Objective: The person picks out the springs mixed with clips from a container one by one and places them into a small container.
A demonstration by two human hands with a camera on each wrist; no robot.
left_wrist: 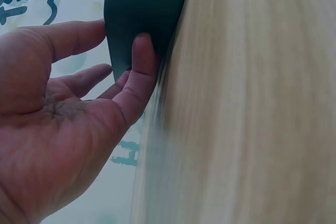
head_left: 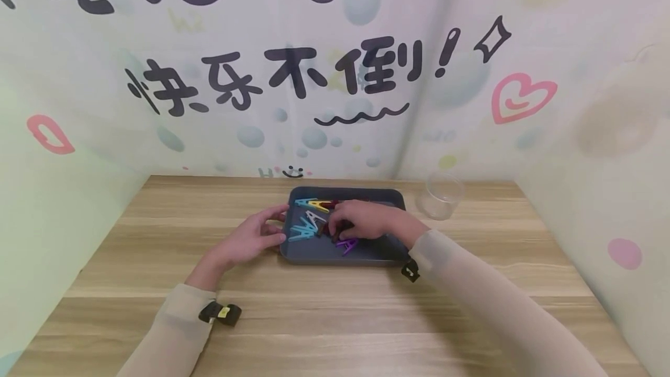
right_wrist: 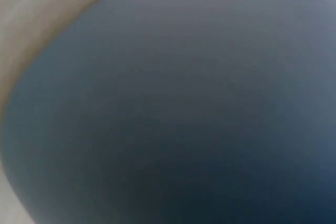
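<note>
A dark grey tray (head_left: 335, 260) holds several plastic clothespins: light blue ones (head_left: 302, 231), a yellow one (head_left: 318, 206), a white one (head_left: 315, 218), a purple one (head_left: 346, 245) and dark red-brown ones. At the tray's left end, my left hand (head_left: 253, 237) rests its loosely bent fingers against the outer wall, seen close in the left wrist view. My right hand (head_left: 363, 220) reaches into the tray, with curled fingertips down among the dark red-brown clothespins. I cannot tell whether it pinches one. The right wrist view shows only the blurred tray wall (right_wrist: 168, 87).
A clear plastic cup (head_left: 441, 196) stands on the wooden table (head_left: 324, 319), just right of the tray's far corner. Behind the table hangs a printed white backdrop (head_left: 220, 127) with dark lettering. Pale walls flank the table on both sides.
</note>
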